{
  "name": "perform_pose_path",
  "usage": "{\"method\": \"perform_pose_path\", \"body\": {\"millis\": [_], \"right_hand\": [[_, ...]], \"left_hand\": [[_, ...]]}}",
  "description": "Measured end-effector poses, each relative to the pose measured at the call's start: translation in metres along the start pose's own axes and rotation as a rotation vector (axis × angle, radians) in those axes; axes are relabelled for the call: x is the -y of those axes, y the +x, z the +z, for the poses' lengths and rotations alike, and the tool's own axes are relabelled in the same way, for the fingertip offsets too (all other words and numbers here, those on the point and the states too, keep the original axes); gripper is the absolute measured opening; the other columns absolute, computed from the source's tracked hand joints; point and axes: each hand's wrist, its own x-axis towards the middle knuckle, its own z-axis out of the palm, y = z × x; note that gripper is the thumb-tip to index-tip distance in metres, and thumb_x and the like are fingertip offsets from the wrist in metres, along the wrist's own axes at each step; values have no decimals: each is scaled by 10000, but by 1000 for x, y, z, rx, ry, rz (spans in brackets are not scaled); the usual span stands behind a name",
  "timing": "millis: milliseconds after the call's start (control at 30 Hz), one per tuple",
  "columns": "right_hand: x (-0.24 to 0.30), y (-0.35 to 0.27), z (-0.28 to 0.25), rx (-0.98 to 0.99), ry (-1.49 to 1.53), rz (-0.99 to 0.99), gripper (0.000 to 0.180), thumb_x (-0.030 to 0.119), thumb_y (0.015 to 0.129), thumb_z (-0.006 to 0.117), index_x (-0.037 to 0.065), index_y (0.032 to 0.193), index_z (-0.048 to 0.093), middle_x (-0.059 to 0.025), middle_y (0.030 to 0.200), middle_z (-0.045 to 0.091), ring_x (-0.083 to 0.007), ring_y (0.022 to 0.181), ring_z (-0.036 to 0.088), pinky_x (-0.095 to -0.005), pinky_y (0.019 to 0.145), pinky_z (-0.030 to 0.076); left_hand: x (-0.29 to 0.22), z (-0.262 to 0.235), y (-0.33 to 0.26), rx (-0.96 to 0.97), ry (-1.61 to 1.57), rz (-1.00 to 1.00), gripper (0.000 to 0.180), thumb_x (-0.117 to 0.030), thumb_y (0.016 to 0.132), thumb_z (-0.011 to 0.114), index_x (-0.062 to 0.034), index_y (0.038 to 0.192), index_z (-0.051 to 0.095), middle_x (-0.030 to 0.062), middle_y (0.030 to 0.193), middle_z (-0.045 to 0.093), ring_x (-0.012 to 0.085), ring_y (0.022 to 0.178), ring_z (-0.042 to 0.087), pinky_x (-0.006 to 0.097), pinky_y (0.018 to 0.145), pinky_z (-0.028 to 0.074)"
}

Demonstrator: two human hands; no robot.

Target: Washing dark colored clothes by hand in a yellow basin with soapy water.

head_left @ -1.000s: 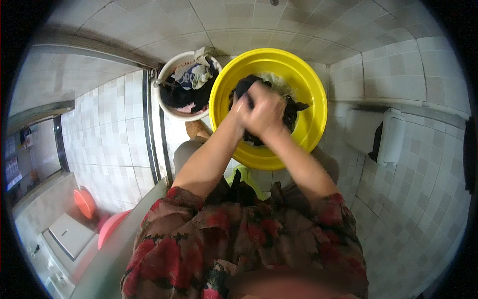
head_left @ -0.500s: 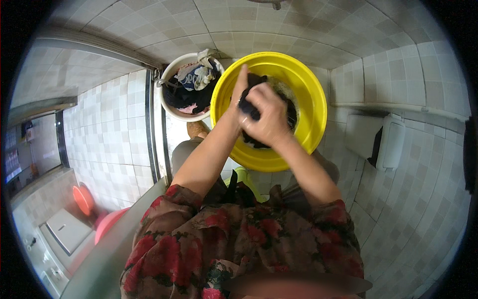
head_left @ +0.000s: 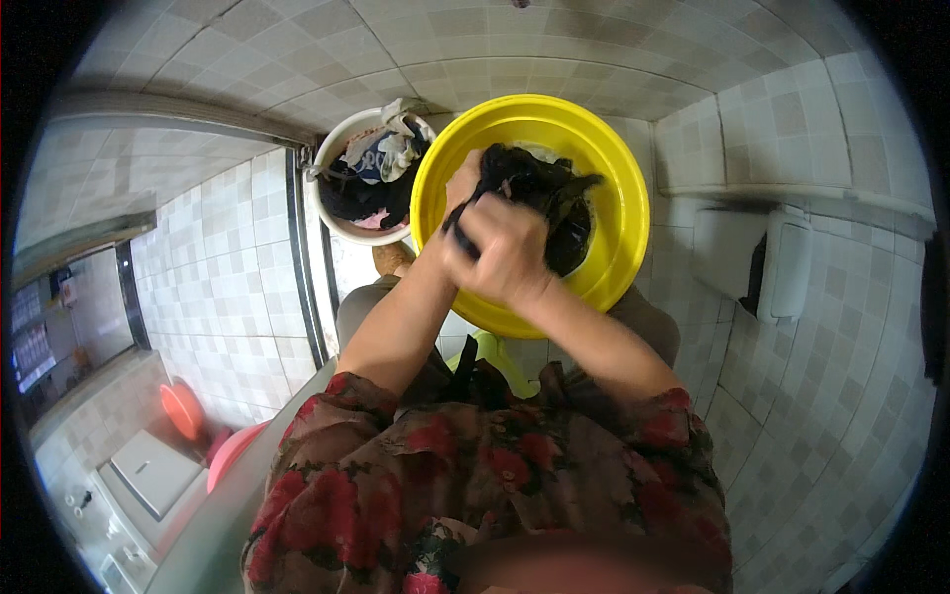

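Both my hands are over a large yellow tub, working on a wet black garment. My right hand is closed in a fist, with a fold of the black cloth showing beside its thumb and fingers. Farther off and to the left, my left hand grips the same garment against the right one; the cloth covers most of its fingers. The rest of the garment hangs and spreads into the tub, over a dark wet patch with a little pale suds. What kind of garment it is cannot be made out.
Left of the tub stands a white basin heaped with dark, pink and grey laundry. Under me is a light green stool. A tiled wall rises behind. A white bin-like box is at right, and a door frame at left.
My hands have moved a little left and nearer. More of the black garment now lies bunched over my left hand, whose thumb stuck out straight before.
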Motion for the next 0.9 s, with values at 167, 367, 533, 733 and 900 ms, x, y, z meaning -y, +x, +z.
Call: {"method": "perform_pose_path", "body": {"millis": [167, 367, 533, 733, 900], "right_hand": [[-67, 33, -13, -78, -290, 564, 319, 357, 743, 567, 46, 744, 637, -205, 714, 621, -389, 661, 614, -463, 589, 494], [-71, 43, -29, -118, 83, 549, 408, 370, 771, 616, 17, 975, 621, -235, 873, 643, -369, 839, 629, -441, 788, 472], [-63, 39, -74, 554, 342, 566, 598, 368, 723, 720, -21, 1148, 564, -175, 992, 651, -280, 930, 626, -357, 880, 449], [-68, 34, -81, 215, 433, 520, 397, 258, 773, 694, -34, 1032, 623, -126, 955, 662, -196, 902, 620, -314, 850, 456], [-87, 33, -104, -353, 791, 600, 313, 136, 868, 588, 2, 1149, 563, -83, 1051, 621, -174, 956, 576, -291, 885, 427]], "left_hand": [[-22, 23, 12, 114, -1329, -1164, 216, -246, 893, 496, -62, 951, 593, 45, 800, 621, 191, 723, 614, 352, 684, 515], [-23, -5, 25, 262, -1205, -671, 221, -220, 917, 504, -79, 1083, 542, 61, 1009, 599, 167, 882, 593, 313, 792, 492], [-19, -27, 36, 300, -1202, -509, 490, -158, 881, 570, -92, 1331, 386, 88, 1206, 503, 193, 1098, 497, 291, 940, 411], [-11, -37, 37, 442, -747, -320, 683, -201, 815, 685, -102, 1390, 331, 115, 1216, 515, 225, 1125, 499, 341, 978, 391], [-13, -38, 31, 455, 234, 69, 558, -237, 721, 734, -29, 1201, 538, 210, 1008, 625, 332, 972, 609, 357, 853, 464]]}}
